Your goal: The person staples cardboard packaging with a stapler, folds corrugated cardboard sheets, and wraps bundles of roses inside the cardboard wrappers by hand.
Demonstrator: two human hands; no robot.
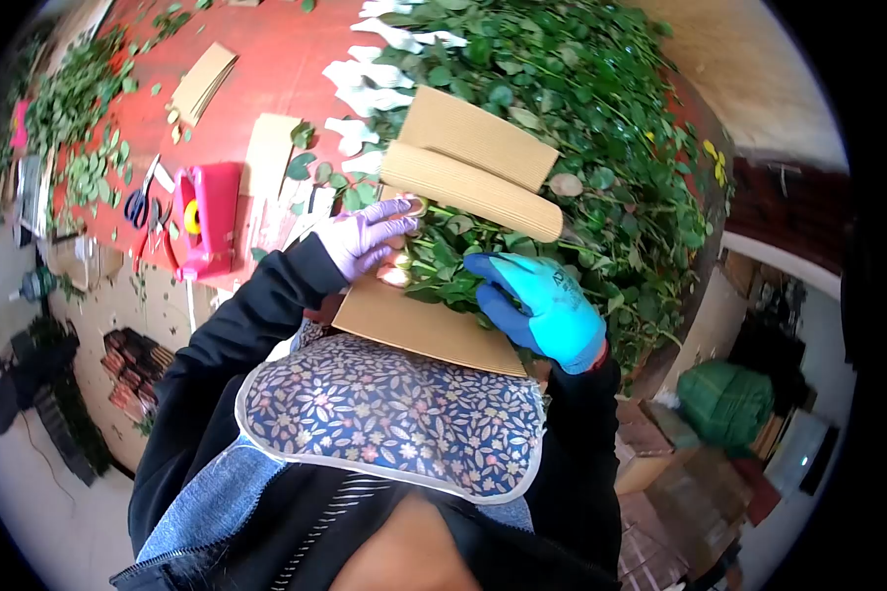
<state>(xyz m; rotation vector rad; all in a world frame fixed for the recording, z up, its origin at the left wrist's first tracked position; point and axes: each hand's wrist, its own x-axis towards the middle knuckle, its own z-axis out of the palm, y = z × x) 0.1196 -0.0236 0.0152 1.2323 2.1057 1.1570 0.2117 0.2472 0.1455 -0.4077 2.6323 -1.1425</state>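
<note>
A bunch of roses lies in front of me between pieces of corrugated cardboard, its pale blooms at the left and leafy stems to the right. My left hand, in a thin purple glove, rests on the blooms with fingers stretched out. My right hand, in a blue work glove, curves its thumb and fingers around the leafy stems. One cardboard sheet lies along the near side, against my floral apron. Beyond the bunch is a folded cardboard wrap, bent over along its near edge.
Many leafy stems with white-wrapped heads cover the far right of the red table. On the left are a pink tape dispenser, scissors, red-handled pruners and cardboard pieces. Boxes stand lower right.
</note>
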